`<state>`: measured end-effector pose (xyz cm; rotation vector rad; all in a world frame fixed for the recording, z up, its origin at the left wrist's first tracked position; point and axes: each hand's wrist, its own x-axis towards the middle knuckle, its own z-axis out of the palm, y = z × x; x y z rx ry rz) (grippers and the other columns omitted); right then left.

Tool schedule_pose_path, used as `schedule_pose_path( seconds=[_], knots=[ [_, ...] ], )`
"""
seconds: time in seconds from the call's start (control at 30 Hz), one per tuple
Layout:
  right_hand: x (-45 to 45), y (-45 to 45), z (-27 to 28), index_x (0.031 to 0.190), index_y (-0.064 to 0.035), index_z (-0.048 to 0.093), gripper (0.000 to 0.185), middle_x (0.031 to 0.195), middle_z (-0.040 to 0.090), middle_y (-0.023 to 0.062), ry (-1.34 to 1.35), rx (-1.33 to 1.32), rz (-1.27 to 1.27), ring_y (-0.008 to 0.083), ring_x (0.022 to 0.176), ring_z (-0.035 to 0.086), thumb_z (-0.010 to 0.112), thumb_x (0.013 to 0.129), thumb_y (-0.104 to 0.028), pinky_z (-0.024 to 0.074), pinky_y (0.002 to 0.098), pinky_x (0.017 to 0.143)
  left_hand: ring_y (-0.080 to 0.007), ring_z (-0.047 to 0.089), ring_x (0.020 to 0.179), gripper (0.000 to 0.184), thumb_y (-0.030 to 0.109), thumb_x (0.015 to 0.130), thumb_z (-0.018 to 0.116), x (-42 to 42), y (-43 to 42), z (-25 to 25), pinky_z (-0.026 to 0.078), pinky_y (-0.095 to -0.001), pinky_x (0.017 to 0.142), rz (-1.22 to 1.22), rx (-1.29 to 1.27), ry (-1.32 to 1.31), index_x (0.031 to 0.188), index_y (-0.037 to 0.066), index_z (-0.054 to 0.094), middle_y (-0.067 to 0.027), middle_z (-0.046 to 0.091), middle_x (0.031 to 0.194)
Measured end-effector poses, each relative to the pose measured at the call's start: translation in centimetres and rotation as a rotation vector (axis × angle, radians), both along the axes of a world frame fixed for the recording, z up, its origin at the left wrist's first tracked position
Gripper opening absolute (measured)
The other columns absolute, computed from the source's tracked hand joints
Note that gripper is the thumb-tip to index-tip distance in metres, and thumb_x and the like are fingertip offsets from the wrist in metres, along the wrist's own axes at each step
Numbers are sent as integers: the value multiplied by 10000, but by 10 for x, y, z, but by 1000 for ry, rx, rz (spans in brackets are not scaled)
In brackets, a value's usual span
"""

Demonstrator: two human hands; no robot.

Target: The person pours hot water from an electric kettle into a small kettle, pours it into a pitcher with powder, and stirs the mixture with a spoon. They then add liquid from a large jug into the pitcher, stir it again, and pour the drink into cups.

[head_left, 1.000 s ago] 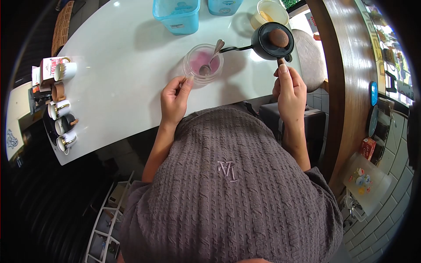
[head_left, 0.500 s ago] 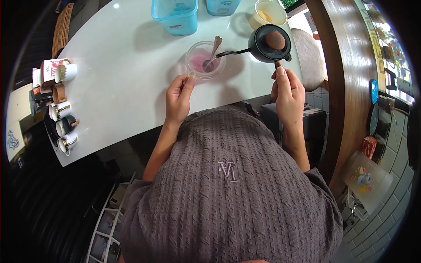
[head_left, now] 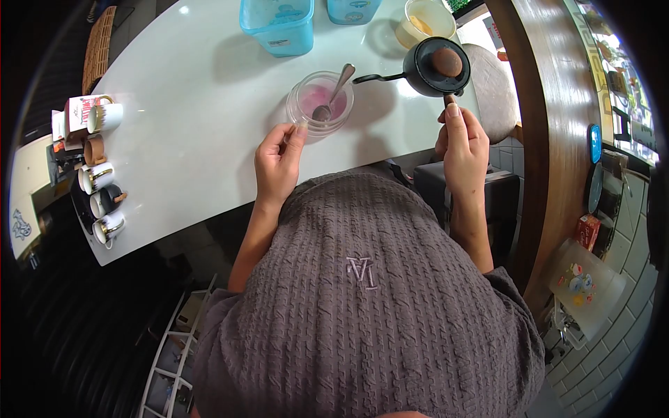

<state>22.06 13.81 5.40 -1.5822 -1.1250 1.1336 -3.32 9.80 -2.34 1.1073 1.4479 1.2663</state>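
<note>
My left hand (head_left: 280, 159) pinches the near rim of a clear plastic cup (head_left: 295, 113) that has pink contents. A metal spoon (head_left: 341, 82) leans inside the cup, its handle rising over the right rim. In my right hand (head_left: 463, 143) is the handle of a black kettle (head_left: 420, 67) with a brown knob on its lid, held up over the table. The kettle's thin curved spout points left, its tip a little right of the cup's rim. No stream from the spout can be made out.
Two blue containers (head_left: 280, 38) and a clear tub (head_left: 425, 24) with yellowish contents stand at the back of the white table (head_left: 188, 139). Several cups (head_left: 104, 117) and a box line its left edge. A wooden post (head_left: 540, 125) rises at the right.
The cup and my left hand moved right, then back left. The kettle shifted slightly left, then right, so its spout tip, before over the cup's edge, is now beside it.
</note>
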Motion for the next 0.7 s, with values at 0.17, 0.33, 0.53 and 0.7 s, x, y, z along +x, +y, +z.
schedule_pose_path(
  seconds=[0.17,0.33,0.53,0.7],
  knots=[
    [4,2,-1,853,-9,552,301,555,393,-53,10,6,-10,25,468,326,471,1000,-258,246,215,436,-2,326,540,214,191,932,618,-1,0,-1,253,-198,474,-12,-20,16,834,1,609,76,457,625],
    [6,4,-1,856,-7,551,298,556,391,-53,5,15,-15,25,467,324,474,1000,-257,243,217,434,-2,322,533,210,190,930,620,1,2,-2,247,-200,468,-18,-24,11,843,-1,618,78,454,613],
    [6,3,-5,858,-8,546,297,558,385,-56,11,12,-18,28,466,320,474,1000,-258,236,219,432,-3,321,544,208,192,930,620,2,5,-10,250,-201,476,-40,-20,12,860,-4,620,76,458,623],
    [5,-1,-9,862,-10,534,293,568,365,-64,98,-39,-1,24,467,280,468,1001,-258,221,223,434,-6,330,569,206,205,940,605,10,9,-18,261,-201,497,-58,-17,-47,875,10,612,79,452,642]
  ],
)
